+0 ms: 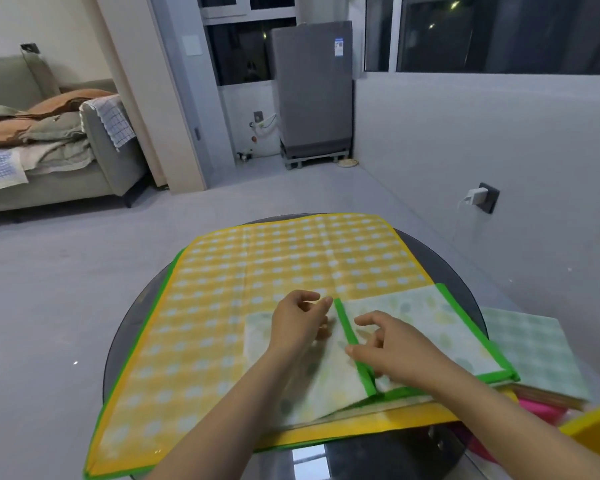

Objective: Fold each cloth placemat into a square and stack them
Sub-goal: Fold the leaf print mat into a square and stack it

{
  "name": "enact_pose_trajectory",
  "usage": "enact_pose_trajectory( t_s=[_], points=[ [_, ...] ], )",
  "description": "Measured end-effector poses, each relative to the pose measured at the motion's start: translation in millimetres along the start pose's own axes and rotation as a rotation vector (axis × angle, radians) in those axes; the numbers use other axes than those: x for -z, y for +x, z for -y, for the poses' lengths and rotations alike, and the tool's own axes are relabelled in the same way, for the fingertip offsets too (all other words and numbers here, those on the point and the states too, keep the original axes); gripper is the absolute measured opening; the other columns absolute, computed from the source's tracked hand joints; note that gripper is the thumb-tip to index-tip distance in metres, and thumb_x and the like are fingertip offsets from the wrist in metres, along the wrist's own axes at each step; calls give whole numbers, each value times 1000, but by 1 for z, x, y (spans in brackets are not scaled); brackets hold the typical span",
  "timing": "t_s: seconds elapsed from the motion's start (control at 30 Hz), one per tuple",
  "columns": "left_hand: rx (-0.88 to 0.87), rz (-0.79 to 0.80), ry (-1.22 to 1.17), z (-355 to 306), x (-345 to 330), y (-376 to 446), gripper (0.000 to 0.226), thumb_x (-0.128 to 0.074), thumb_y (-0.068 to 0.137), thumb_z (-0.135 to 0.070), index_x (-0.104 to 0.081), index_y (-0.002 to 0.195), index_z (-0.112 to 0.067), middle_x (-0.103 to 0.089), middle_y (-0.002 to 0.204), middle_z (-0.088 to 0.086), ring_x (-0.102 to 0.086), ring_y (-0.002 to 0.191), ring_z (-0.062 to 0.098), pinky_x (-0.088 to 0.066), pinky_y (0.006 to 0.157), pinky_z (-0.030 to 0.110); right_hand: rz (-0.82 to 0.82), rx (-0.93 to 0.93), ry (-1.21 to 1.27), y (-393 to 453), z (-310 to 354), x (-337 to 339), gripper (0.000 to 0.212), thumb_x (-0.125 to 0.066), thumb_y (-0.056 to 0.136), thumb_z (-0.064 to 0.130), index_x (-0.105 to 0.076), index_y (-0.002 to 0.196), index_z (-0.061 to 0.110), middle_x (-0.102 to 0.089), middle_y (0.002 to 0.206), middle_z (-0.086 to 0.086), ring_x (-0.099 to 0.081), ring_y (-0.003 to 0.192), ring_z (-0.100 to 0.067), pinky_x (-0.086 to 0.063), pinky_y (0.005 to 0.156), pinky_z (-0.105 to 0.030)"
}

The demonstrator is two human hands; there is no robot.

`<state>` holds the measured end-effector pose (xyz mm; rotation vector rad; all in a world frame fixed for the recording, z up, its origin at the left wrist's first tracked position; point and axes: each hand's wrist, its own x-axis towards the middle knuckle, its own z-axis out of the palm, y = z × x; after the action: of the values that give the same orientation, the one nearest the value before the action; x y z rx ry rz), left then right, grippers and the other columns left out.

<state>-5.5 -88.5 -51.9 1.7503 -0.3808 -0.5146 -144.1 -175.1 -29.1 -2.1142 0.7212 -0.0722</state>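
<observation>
Head view showed both of your hands over a round dark glass desk [465, 455], working on a pale leaf-print placemat with green trim [426, 327]. That placemat lay partly folded on top of a large yellow gingham placemat [257, 271], which was spread flat across most of the desk, with a green edge of another cloth [168, 271] peeking out along its left side. One flap of the leaf-print placemat had been turned over so its green border ran as a stripe down the middle, between your two hands.

Your left hand [300, 320] rested on the left portion of the leaf-print placemat, fingers loosely curled with the tips drawn toward the thumb near the top of the green stripe; motion blur there kept me from telling whether that grip actually had cloth pinched. Your right hand [388, 344] sat just right of the stripe, thumb touching the green border and fingers bent above the flap; again I could not tell whether cloth was caught in it.

To the right, a folded green gingham placemat [534, 348] lay on a stack of other folded cloths, with pink fabric [541, 410] showing beneath. A yellow edge [593, 420] cut into the lower right corner.
</observation>
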Motion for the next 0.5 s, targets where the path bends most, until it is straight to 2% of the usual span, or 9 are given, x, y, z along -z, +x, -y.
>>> enact_pose_trajectory(
  t_s=[0.07, 0.1, 0.17, 0.2, 0.23, 0.3, 0.37, 0.43, 0.5],
  points=[
    [-94, 10, 125, 0, 1, 3, 19, -63, 87, -17, -65, 105, -10, -67, 85, 7, -64, 67, 15, -57, 72, 39, 14, 6, -12, 0, -2, 0, 53, -65, 82, 28, -42, 130, 27, -63, 80, 3, -62, 72, -10, -52, 70, -26],
    [-170, -4, 247, -1, 3, 5, 20, -61, 87, -16, -66, 106, -13, -66, 93, 2, -62, 78, 13, -53, 77, 34, 21, 15, -23, -1, -3, 0, 56, -64, 82, 24, -41, 132, 28, -62, 80, 4, -61, 73, -10, -52, 73, -28],
    [-350, -40, 584, -1, 10, 8, 23, -60, 87, -20, -66, 109, -21, -58, 114, -4, -52, 107, 12, -31, 87, 19, 32, 41, -60, -2, -3, -1, 58, -63, 81, 20, -39, 133, 31, -59, 76, 7, -60, 73, -10, -50, 72, -29],
    [-407, -29, 714, -1, 14, 9, 25, -59, 88, -23, -65, 112, -25, -54, 120, -7, -46, 116, 11, -23, 89, 21, 38, 53, -84, -3, -2, -1, 59, -61, 80, 19, -39, 133, 32, -59, 75, 7, -60, 73, -11, -50, 72, -30],
    [-428, 9, 782, 0, 18, 11, 27, -58, 88, -27, -64, 114, -28, -54, 122, -9, -45, 120, 11, -22, 92, 24, 46, 62, -109, -3, -1, -2, 60, -60, 80, 18, -38, 134, 33, -58, 75, 7, -60, 75, -12, -51, 72, -33],
    [-409, 113, 751, 2, 23, 13, 27, -59, 87, -30, -63, 114, -31, -58, 115, -10, -51, 115, 11, -33, 101, 33, 63, 75, -150, -3, 0, -4, 62, -58, 80, 18, -35, 136, 33, -58, 76, 4, -61, 77, -16, -51, 73, -37],
    [-412, 152, 744, 4, 24, 12, 26, -60, 86, -31, -65, 112, -33, -55, 105, -12, -53, 109, 13, -40, 98, 39, 70, 81, -159, -3, 0, -4, 64, -58, 79, 18, -33, 136, 33, -58, 77, 1, -60, 77, -19, -50, 73, -40],
    [-424, 148, 793, 3, 25, 10, 25, -61, 85, -33, -65, 110, -35, -51, 99, -12, -53, 106, 14, -41, 96, 39, 66, 89, -153, 0, -2, -2, 65, -57, 78, 16, -33, 136, 34, -58, 79, 0, -58, 76, -18, -50, 72, -39],
    [-388, 144, 825, -1, 28, 8, 26, -64, 84, -34, -64, 110, -34, -50, 98, -9, -54, 105, 16, -43, 92, 34, 35, 105, -188, 6, -5, 2, 65, -56, 78, 13, -35, 136, 34, -55, 79, 6, -55, 77, -14, -47, 70, -32]
  ],
)
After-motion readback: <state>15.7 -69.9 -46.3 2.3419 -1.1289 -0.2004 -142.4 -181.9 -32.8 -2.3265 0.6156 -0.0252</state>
